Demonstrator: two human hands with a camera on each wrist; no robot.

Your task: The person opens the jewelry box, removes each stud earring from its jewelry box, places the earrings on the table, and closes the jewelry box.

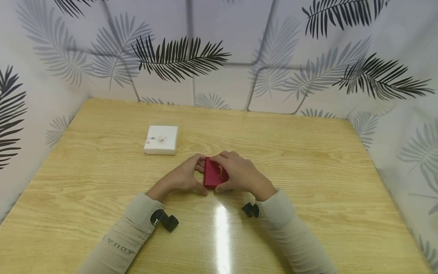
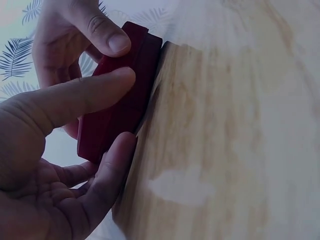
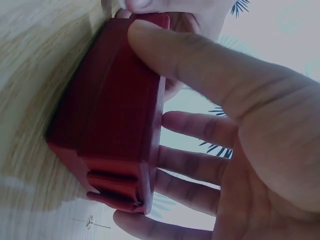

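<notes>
Box (image 1: 213,176) between both hands (image 1: 186,174) (image 1: 242,173)

Free tabletop (image 1: 280,139) lies beyond the red box (image 1: 213,175); the white box (image 1: 161,140) obstructs left.

The left forearm (image 1: 123,230) and right forearm (image 1: 292,226) angle inward. The left grip (image 1: 186,174) and right grip (image 1: 241,172) face each other, both holding between thumb (image 3: 192,62) and bent fingers (image 3: 192,162).
</notes>
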